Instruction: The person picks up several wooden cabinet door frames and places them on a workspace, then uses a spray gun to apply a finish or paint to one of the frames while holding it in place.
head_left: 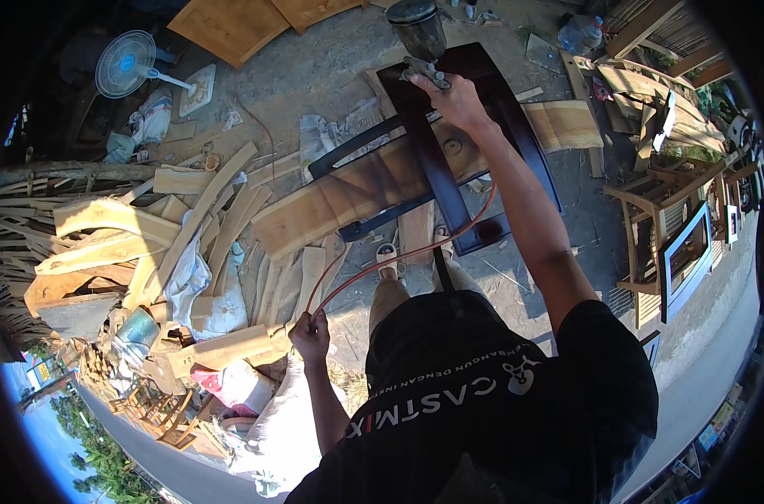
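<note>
My right hand (456, 99) is stretched out far ahead, wrapped round a spray gun (427, 74) that has a dark, stained paint cup (420, 34) at its front. Below the gun lies a dark red-brown wooden furniture frame (516, 126) with a glossy coat. It rests across a long raw wood plank (340, 203). A red air hose (399, 255) runs from beneath my right arm to my left hand (310, 338), whose fingers are closed on it at the lower left. The hose's joint with the gun is hidden.
Wood offcuts (113, 227) and sacks (189, 277) are heaped to my left. A fan (126, 64) stands at the far left, near orange-brown wooden panels (231, 29). Wooden chair frames (651, 218) and a dark rectangular frame (687, 260) stand on the right. My feet (387, 259) are close to the plank.
</note>
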`<state>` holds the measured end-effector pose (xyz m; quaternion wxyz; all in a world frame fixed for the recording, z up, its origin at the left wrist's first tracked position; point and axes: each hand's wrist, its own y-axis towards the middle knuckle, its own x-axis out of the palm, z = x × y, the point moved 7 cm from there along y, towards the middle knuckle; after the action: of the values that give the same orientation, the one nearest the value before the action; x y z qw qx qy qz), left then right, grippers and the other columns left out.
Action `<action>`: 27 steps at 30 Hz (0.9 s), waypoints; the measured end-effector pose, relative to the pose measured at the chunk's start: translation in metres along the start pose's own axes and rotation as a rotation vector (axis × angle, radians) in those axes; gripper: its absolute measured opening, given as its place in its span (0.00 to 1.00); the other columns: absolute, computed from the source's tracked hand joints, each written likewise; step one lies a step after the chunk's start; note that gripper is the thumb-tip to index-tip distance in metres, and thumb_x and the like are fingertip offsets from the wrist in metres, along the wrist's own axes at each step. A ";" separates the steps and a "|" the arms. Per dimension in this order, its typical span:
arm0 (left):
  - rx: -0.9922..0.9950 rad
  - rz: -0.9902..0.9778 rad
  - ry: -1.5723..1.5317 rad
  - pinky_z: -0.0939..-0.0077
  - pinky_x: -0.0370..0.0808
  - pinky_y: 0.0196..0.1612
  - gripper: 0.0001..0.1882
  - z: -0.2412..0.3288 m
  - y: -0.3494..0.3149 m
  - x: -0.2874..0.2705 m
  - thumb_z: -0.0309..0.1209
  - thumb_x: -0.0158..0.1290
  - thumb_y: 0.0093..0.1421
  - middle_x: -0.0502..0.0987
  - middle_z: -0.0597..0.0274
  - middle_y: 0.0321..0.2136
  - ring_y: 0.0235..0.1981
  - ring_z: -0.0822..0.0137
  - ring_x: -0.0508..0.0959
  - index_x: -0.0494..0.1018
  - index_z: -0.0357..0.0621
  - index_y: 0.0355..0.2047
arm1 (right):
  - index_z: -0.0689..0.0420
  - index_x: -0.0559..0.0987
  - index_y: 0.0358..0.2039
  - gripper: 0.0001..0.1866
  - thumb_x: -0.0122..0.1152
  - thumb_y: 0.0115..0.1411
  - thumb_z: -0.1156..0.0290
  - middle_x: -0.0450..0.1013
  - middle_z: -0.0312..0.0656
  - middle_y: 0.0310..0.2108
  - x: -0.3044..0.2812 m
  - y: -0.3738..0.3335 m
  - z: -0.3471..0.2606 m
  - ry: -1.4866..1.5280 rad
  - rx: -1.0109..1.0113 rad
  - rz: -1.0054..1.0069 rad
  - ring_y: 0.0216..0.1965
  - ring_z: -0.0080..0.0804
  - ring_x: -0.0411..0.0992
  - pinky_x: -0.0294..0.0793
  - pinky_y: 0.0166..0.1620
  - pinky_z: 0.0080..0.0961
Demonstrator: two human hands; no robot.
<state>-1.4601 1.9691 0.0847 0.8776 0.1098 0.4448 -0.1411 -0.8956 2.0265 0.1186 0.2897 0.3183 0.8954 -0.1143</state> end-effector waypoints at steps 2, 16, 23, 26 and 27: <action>0.010 -0.019 -0.027 0.70 0.57 0.17 0.23 -0.005 0.006 0.002 0.33 0.62 0.60 0.58 0.62 0.09 0.11 0.68 0.58 0.61 0.43 0.15 | 0.57 0.84 0.38 0.30 0.60 0.62 0.38 0.77 0.56 0.24 -0.008 -0.019 -0.003 -0.012 -0.003 0.014 0.33 0.58 0.78 0.76 0.36 0.44; 0.243 -0.268 -0.168 0.71 0.58 0.18 0.18 -0.076 0.076 -0.005 0.29 0.60 0.57 0.57 0.61 0.11 0.13 0.70 0.57 0.62 0.41 0.18 | 0.63 0.84 0.35 0.26 0.65 0.64 0.46 0.76 0.45 0.19 -0.026 -0.226 -0.011 -0.071 0.334 0.096 0.24 0.32 0.78 0.74 0.31 0.34; 0.443 -0.399 -0.168 0.69 0.61 0.18 0.23 -0.093 0.090 0.003 0.33 0.65 0.57 0.61 0.59 0.11 0.12 0.64 0.62 0.61 0.42 0.17 | 0.65 0.84 0.34 0.29 0.64 0.63 0.45 0.74 0.43 0.18 -0.037 -0.354 -0.038 -0.172 0.619 0.175 0.22 0.30 0.75 0.73 0.31 0.33; 0.495 -0.429 -0.200 0.68 0.63 0.18 0.24 -0.095 0.090 0.012 0.34 0.66 0.57 0.63 0.58 0.11 0.11 0.61 0.64 0.61 0.42 0.16 | 0.62 0.80 0.19 0.34 0.63 0.62 0.39 0.70 0.39 0.14 -0.035 -0.371 -0.046 -0.172 0.645 0.222 0.20 0.29 0.70 0.68 0.28 0.33; 0.510 -0.434 -0.213 0.68 0.63 0.18 0.24 -0.094 0.092 0.013 0.34 0.66 0.57 0.63 0.58 0.11 0.11 0.61 0.64 0.61 0.42 0.16 | 0.62 0.81 0.19 0.34 0.63 0.62 0.40 0.71 0.40 0.14 -0.033 -0.371 -0.048 -0.176 0.652 0.220 0.20 0.29 0.71 0.68 0.28 0.33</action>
<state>-1.4917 2.0830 0.0252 0.8130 0.2129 0.3142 -0.4415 -1.1324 1.7419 0.1840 0.2594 0.4777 0.7437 -0.3891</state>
